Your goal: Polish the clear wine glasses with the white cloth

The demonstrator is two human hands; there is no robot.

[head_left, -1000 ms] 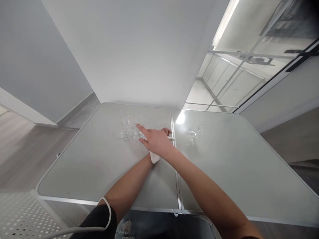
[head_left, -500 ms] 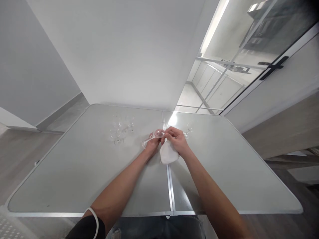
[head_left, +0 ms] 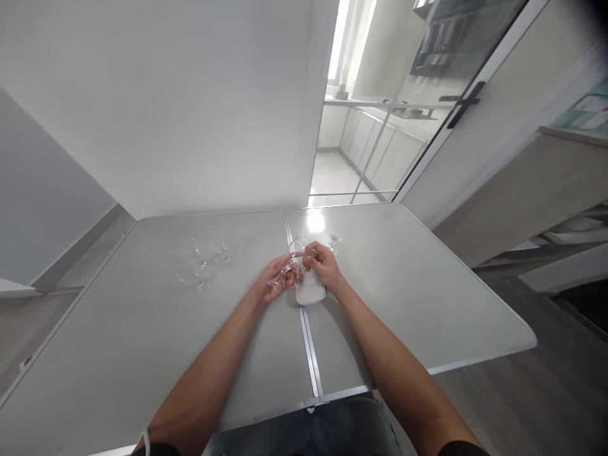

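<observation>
Near the table's centre seam, my left hand (head_left: 280,273) is closed around a clear stemmed glass (head_left: 287,268), palm turned partly up. The glass is tilted, and fingers cover part of it. Beside it, my right hand (head_left: 320,263) pinches a white cloth (head_left: 310,289) that hangs down below the fingers, close against the glass. On the left of the table is a group of several clear glasses (head_left: 205,261), hard to tell apart. More clear glassware (head_left: 334,243) shows just behind my right hand, partly hidden by it.
The pale folding table (head_left: 190,354) has a metal seam (head_left: 310,348) down its middle. A white wall (head_left: 213,114) rises at its far edge. Beyond, to the right, is a glass-paned door with a black handle (head_left: 465,104). Shelves (head_left: 565,234) stand at the far right.
The camera view has turned to the right. My left hand has opened its grip somewhat and turned the glass. The right hand still holds the cloth beside it.
</observation>
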